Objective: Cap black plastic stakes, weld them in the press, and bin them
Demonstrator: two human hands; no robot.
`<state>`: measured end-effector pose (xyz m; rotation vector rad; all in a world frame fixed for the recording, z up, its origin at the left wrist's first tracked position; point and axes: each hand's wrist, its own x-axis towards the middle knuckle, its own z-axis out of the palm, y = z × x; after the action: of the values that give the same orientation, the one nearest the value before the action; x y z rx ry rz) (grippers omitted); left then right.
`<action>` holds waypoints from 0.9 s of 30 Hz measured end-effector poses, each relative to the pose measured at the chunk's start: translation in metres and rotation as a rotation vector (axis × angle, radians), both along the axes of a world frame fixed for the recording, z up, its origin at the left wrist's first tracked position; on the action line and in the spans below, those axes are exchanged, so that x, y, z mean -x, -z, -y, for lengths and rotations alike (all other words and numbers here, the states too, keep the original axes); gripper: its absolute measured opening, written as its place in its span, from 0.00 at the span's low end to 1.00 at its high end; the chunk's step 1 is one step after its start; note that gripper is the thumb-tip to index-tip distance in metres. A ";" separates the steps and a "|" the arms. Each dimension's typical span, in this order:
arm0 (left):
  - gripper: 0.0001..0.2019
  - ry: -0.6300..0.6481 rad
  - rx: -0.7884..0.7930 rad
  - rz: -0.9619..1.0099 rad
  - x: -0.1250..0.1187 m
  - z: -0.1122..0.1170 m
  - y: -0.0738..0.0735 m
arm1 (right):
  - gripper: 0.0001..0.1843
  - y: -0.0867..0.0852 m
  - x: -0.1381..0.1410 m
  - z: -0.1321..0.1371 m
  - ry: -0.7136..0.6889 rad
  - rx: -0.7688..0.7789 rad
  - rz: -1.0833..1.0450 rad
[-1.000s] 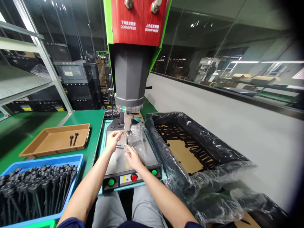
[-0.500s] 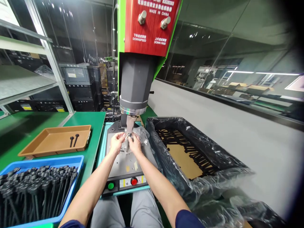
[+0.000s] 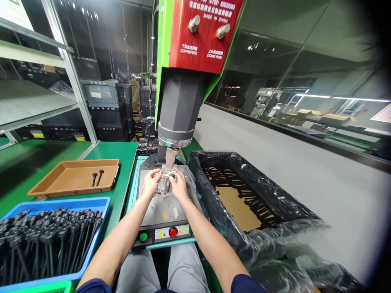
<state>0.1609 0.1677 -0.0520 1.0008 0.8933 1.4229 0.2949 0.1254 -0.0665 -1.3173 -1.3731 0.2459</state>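
My left hand (image 3: 151, 183) is at the left of the metal horn (image 3: 170, 158) of a bench press, its fingertips pinched together at the edge of crinkled clear plastic film (image 3: 188, 175). On the other side my right hand (image 3: 179, 187) is closed, thumb against fingers, on the same film just below the horn tip. Thin shiny creases of film stretch between both hands. Under them a small metal fixture (image 3: 166, 189) stands on the press's grey base plate (image 3: 152, 215). Any part inside the film is too small and covered to make out.
A green button (image 3: 143, 237) and a red button (image 3: 173, 232) sit on the base's front edge. Left are a brown tray (image 3: 70, 165) with two black bolt-like parts and a blue bin (image 3: 102, 203) full of long ones. Right stands a film-lined box (image 3: 253, 179).
The view has shifted slightly, moving the scene a little rightward. My right hand has moved slightly away from my left, and more film shows spread between them.
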 end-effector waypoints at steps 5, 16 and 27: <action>0.20 -0.002 0.012 -0.047 0.007 0.008 0.010 | 0.14 0.023 -0.002 0.047 -0.143 -0.047 -0.120; 0.15 -0.036 0.059 -0.162 0.023 0.030 0.018 | 0.16 0.030 0.014 0.106 -0.326 0.032 -0.367; 0.14 0.223 -0.150 -0.399 0.046 0.136 0.020 | 0.13 0.012 0.034 0.116 -0.346 0.001 -0.278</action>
<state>0.1153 0.0319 -0.0717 1.4855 0.9335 1.1313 0.2611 0.0092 -0.0782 -0.9956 -1.3528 0.6399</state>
